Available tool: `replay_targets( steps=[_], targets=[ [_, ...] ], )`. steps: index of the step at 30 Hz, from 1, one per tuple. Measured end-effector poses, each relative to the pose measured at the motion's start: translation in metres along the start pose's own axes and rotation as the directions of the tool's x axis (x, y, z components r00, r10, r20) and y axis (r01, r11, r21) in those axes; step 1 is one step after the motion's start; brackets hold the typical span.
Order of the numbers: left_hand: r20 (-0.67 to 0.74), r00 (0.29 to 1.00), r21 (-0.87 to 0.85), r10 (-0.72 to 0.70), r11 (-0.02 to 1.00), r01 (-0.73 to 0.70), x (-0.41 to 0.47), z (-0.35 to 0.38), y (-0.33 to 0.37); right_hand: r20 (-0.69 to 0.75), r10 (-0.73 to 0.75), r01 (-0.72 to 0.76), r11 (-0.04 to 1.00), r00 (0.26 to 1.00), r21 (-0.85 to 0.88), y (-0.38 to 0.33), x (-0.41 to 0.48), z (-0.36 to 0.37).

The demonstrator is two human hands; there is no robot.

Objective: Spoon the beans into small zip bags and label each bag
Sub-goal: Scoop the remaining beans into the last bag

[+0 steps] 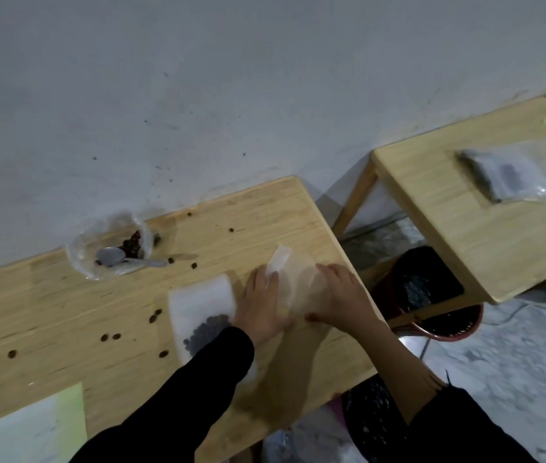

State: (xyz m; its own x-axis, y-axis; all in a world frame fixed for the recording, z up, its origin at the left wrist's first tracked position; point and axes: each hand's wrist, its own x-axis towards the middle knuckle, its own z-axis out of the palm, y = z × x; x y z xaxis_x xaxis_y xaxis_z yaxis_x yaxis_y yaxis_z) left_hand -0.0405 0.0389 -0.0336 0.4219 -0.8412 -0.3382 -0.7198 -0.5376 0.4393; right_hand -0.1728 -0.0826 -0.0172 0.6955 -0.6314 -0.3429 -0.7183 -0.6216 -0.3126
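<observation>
Wooden table [64, 312] fills lower left of frame; we look down on it. Both our hands centre right, on clear zip bag [298, 282] lying flat on tabletop. Left hand [261, 305]: fingers near straight, pressing bag, white strip [279, 259] poking up at fingertips. Right hand [341, 295]: fingers spread, slightly bent, resting on bag, gripping nothing. Filled bag [198, 302] of dark beans [209, 329] just left of left hand. Bowl [81, 259] with spoon [111, 256] upper left. Second table [448, 228] upper right.
</observation>
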Motion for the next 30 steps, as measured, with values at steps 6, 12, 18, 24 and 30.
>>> replay_targets(
  steps=[6,12,18,24,30],
  targets=[
    [0.014,1.000,0.073,0.004,0.997,-0.005,0.005,-0.005,0.010,-0.020,0.113,-0.112,0.991,0.993,0.074,0.009,-0.005,-0.004],
    [0.040,0.995,-0.054,0.090,0.995,-0.088,0.001,-0.006,0.025,-0.016,0.250,-0.175,0.722,0.968,0.670,0.023,-0.015,-0.022],
    [0.081,0.964,-0.380,0.252,0.902,-0.204,-0.012,-0.025,0.059,-0.016,0.296,-0.120,0.437,0.955,0.892,0.014,-0.013,-0.060],
    [-0.063,0.981,-0.660,0.185,0.730,-0.180,-0.030,-0.081,0.059,0.045,0.109,-0.074,0.284,0.993,0.956,-0.045,-0.008,-0.099],
    [-0.199,0.980,-0.861,-0.013,0.480,-0.168,-0.045,-0.131,0.012,0.046,-0.237,-0.025,0.089,0.970,0.996,-0.123,-0.007,-0.116]
  ],
)
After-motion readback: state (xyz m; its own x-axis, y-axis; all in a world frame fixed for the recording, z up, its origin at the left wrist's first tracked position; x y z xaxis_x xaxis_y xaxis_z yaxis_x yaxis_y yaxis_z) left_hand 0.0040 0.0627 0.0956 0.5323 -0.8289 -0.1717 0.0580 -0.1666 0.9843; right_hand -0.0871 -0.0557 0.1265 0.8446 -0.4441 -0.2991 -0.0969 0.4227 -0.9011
